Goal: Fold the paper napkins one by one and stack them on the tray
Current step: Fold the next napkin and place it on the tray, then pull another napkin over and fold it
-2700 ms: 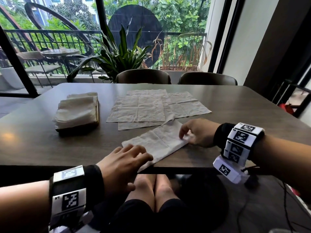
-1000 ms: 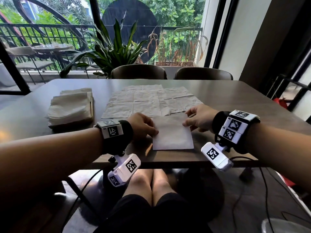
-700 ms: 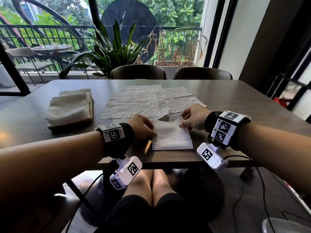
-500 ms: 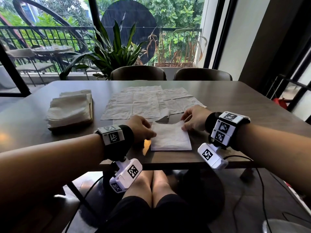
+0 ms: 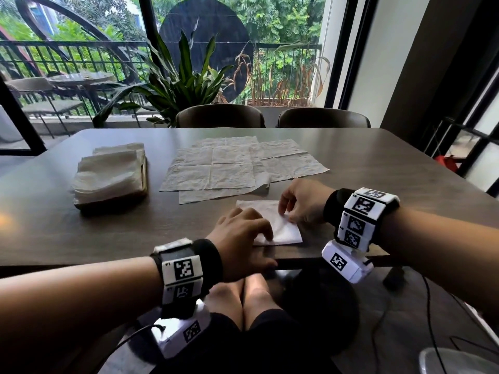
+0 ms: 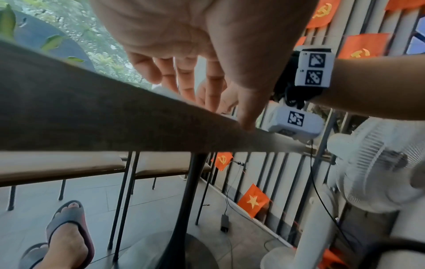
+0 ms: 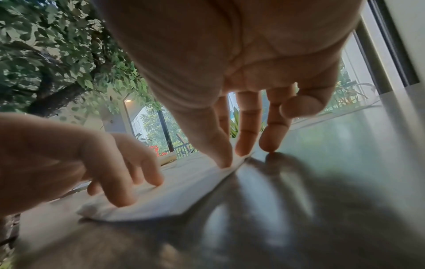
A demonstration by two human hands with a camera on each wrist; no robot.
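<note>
On the left of the dark table point(image 5: 378, 163), in the head view, a tray point(image 5: 144, 182) carries a stack of folded napkins point(image 5: 108, 174). Right of it, well apart, unfolded napkins point(image 5: 229, 168) lie spread and overlapping at mid-table. Nearer the front edge lies the folded napkin point(image 5: 286, 230) in work, flat on the wood, with the left hand point(image 5: 240, 238) on its left part and the right hand point(image 5: 302, 203) at its right edge.

Only the head view shows the tray, the stack and the spread sheets. The left wrist view looks along the table's underside and edge: it shows the left hand point(image 6: 184, 54) from below with fingers point(image 6: 184, 85) reaching over the tabletop, the thumb touching the table edge, a sandalled foot point(image 6: 66, 234) on the floor and a white fan point(image 6: 372, 160) at the right. The napkin is almost hidden there.

The right wrist view sits low on the surface and shows the contact best. The left hand point(image 7: 69, 154) has its fingers bent down, tips pressing the folded napkin point(image 7: 179, 191) flat, gripping nothing. The right hand point(image 7: 230, 63) holds its fingers point(image 7: 243, 131) nearly straight; thumb and forefinger tips press the napkin's right edge, and another fingertip touches the bare table just beside it.
</note>
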